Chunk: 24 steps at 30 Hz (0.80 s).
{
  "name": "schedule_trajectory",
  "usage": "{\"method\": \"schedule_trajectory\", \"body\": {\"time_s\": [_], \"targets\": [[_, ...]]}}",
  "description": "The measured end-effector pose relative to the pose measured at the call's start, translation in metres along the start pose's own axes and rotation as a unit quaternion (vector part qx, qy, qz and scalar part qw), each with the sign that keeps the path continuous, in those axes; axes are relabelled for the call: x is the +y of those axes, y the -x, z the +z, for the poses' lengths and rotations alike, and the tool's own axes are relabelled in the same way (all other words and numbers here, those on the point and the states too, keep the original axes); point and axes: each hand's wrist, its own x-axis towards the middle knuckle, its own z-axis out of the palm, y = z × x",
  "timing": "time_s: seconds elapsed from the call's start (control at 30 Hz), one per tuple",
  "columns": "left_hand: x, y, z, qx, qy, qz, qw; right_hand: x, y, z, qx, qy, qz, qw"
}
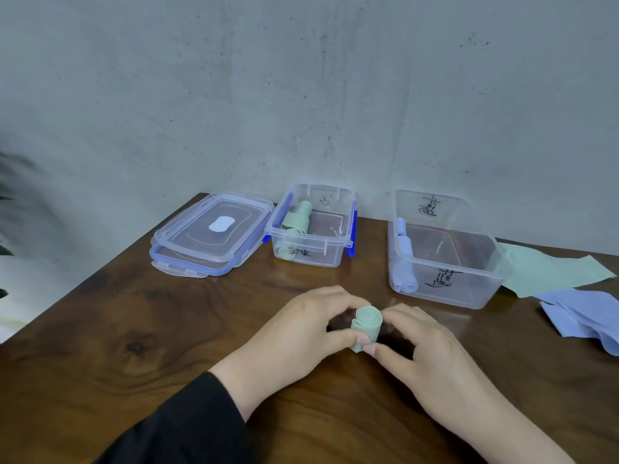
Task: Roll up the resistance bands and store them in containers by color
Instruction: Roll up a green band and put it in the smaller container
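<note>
The green roll [366, 326] sits on the desk [134, 346] right in front of me, tightly wound, its spiral end facing away from me toward the wall. I grip it from both sides: my left hand [301, 333] curls round its left flank and my right hand [432, 349] round its right, with my fingers [363, 339] pinching the near end of the roll where the two hands meet. Beyond the roll lies a strip of bare wood before the boxes. Straight ahead stands the green box [313, 226], open, blue clips hanging at its sides, with two green rolls already inside against its left wall; its far wall is close to the wall behind the desk. To its left, just beside it, two lids [214, 234] are stacked, the lower one poking out toward me. To the right, apart from the green box, the blue box [442, 252] stands open with blue rolls along its left wall. Just past its right side a flat green band [549, 271] lies spread out, and nearer me the loose blue bands [586, 316] lie heaped at the desk's right edge. The desk's left edge runs diagonally away from me, with wide bare wood between it and my left sleeve [187, 426].
</note>
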Motion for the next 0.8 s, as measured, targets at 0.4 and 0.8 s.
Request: {"method": "schedule_trajectory", "body": {"time_s": [0.4,0.8], "targets": [[0.000,-0.001,0.006,0.085,-0.104,0.191,0.972,-0.007,0.001,-0.019,-0.065,-0.391,0.148,0.906],[-0.004,-0.001,0.000,0.051,-0.078,0.193,0.977,-0.007,-0.002,-0.013,-0.042,-0.503,0.180,0.844]]}}
